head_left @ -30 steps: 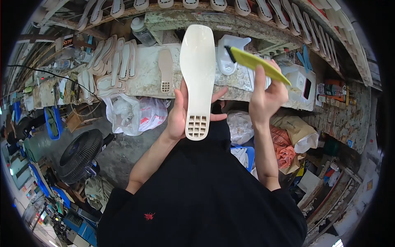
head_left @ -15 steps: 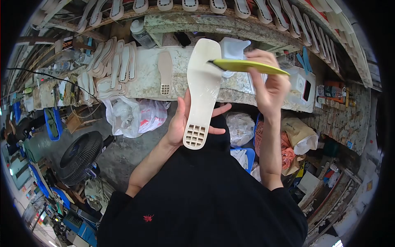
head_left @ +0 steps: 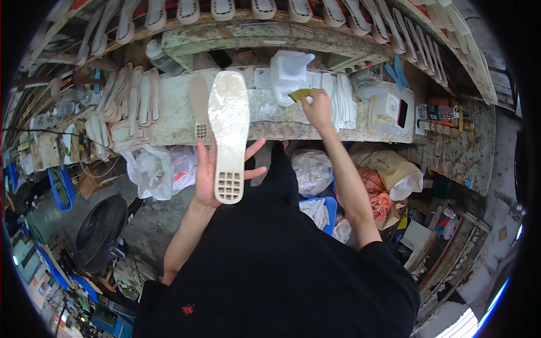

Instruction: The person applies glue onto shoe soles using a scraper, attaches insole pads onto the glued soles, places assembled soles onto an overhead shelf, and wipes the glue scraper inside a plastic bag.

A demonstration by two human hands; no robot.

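A cream shoe sole (head_left: 228,118) with a glossy wet face and a grid of square hollows in its heel rests upright on my left hand (head_left: 205,174). The thumb lies along one side and spread fingertips show past the other, supporting it from behind. My right hand (head_left: 319,110) grips a yellow-green brush (head_left: 302,94) by its handle. Its dark tip is at the lower edge of a white cut-open plastic jug (head_left: 290,67) on the bench; whether it touches the jug is unclear. Another sole (head_left: 199,104), duller and pinkish, lies on the bench behind my left hand.
Several soles (head_left: 118,93) are piled at the bench's left, with white strips (head_left: 342,101) right of the jug. Soles line the shelf (head_left: 265,25) above. A white container (head_left: 389,115) stands at right. Bags (head_left: 313,172) and a blue bin (head_left: 329,214) sit below; a black fan (head_left: 101,231) stands left.
My right hand has moved the brush off the sole and over to the white jug. My left hand still holds the sole, now farther left in view, and the camera view has shifted.
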